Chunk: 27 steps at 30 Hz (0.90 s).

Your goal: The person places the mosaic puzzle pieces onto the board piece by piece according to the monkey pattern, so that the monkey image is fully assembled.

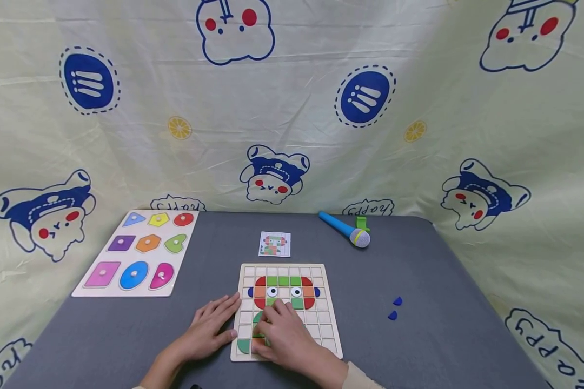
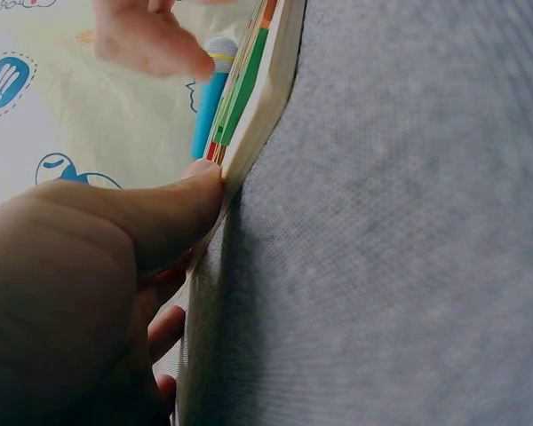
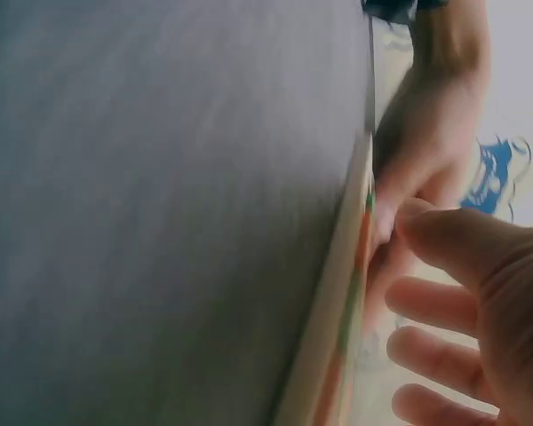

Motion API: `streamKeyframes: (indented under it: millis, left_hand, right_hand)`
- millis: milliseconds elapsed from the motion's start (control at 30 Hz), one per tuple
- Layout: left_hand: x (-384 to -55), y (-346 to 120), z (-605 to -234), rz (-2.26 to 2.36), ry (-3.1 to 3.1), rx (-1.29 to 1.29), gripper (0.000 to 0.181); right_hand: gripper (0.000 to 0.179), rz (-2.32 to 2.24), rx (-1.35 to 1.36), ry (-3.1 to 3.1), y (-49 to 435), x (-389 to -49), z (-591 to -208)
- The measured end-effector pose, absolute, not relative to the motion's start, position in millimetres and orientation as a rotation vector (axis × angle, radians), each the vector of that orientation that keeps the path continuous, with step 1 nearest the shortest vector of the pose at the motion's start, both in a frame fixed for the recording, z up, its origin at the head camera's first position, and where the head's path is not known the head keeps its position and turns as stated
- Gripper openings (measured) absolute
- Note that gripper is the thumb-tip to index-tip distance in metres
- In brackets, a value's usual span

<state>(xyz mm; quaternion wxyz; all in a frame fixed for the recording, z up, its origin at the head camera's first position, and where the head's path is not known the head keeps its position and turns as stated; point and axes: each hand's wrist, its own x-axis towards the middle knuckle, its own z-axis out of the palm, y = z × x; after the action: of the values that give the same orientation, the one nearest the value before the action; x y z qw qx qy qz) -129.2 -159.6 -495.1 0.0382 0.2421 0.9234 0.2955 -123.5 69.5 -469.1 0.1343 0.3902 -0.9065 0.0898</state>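
A pale wooden grid board [image 1: 332,347] lies on the grey table, with coloured pieces forming a figure with two eye pieces [image 1: 272,292]. My left hand [image 1: 209,327] rests against the board's left edge, fingers extended; its thumb [image 2: 182,209] touches the rim in the left wrist view. Over the lower left of the board is my right hand [image 1: 286,334], hiding some pieces. Its fingers [image 3: 435,306] are loosely bent and apart from the thumb in the right wrist view, and no piece shows between them. A green quarter-round piece [image 1: 244,346] sits in the lower left corner.
Two small blue pieces [image 1: 397,301] lie right of the board. A pattern card [image 1: 274,244] is behind it. Farther back are a blue toy microphone [image 1: 338,224] and a green block [image 1: 362,223]. A white shape puzzle [image 1: 141,259] lies at the left; a printed cloth hangs behind.
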Motion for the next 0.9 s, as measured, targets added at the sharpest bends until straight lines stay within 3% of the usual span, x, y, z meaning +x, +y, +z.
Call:
streamKeyframes:
  millis: [467, 900]
  left_hand:
    - [-131, -159, -493, 0.916, 2.787, 0.715, 0.064]
    - [-131, -158, -490, 0.939, 2.755, 0.688, 0.065]
  right_hand:
    - [0.025, 0.29, 0.55, -2.776, 192, -134, -465]
    - [0.026, 0.234, 0.217, -2.849, 297, -133, -473]
